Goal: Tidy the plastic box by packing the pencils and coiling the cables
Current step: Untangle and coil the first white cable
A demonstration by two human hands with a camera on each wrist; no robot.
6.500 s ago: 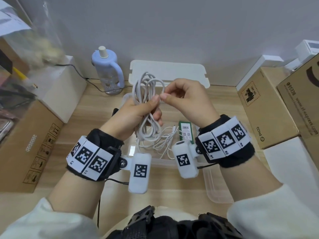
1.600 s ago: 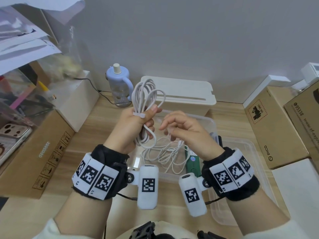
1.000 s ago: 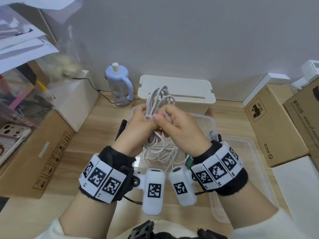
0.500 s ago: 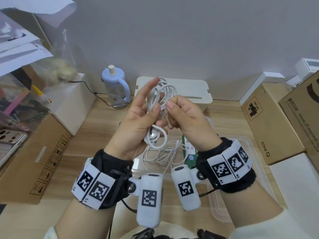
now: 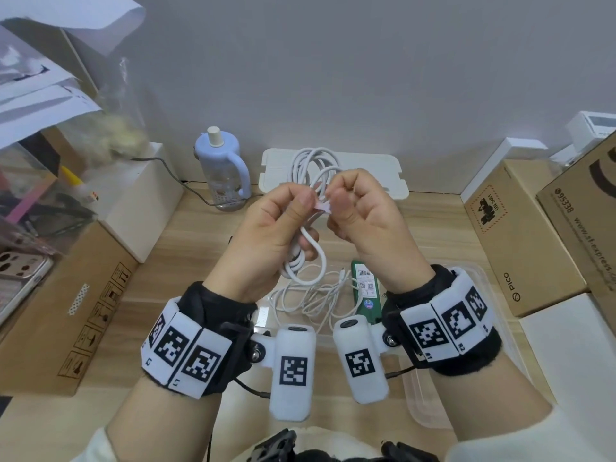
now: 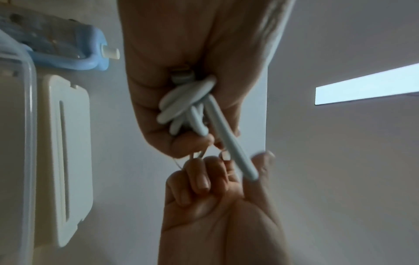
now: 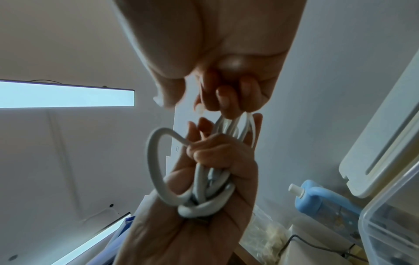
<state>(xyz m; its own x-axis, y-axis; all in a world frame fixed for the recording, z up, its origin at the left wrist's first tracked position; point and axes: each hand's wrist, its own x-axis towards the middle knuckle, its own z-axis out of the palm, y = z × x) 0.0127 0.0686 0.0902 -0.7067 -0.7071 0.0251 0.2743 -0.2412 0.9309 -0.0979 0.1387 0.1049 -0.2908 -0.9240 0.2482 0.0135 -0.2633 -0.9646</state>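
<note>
Coiled cable upright between both hands, tie across its waist

Nearest me, my left hand [image 5: 266, 241] has its grip wrapped round the coiled white charging cable [image 5: 313, 175], loops running up and away along a vertical axis. My right hand [image 5: 363, 211], just beside it, pinches the small white tie strip [image 5: 322, 205] lying crosswise. Below and beyond, loose white cable [image 5: 310, 295] waits in the clear plastic box [image 5: 423, 405] on the wooden worktop [image 5: 200, 241].
</note>
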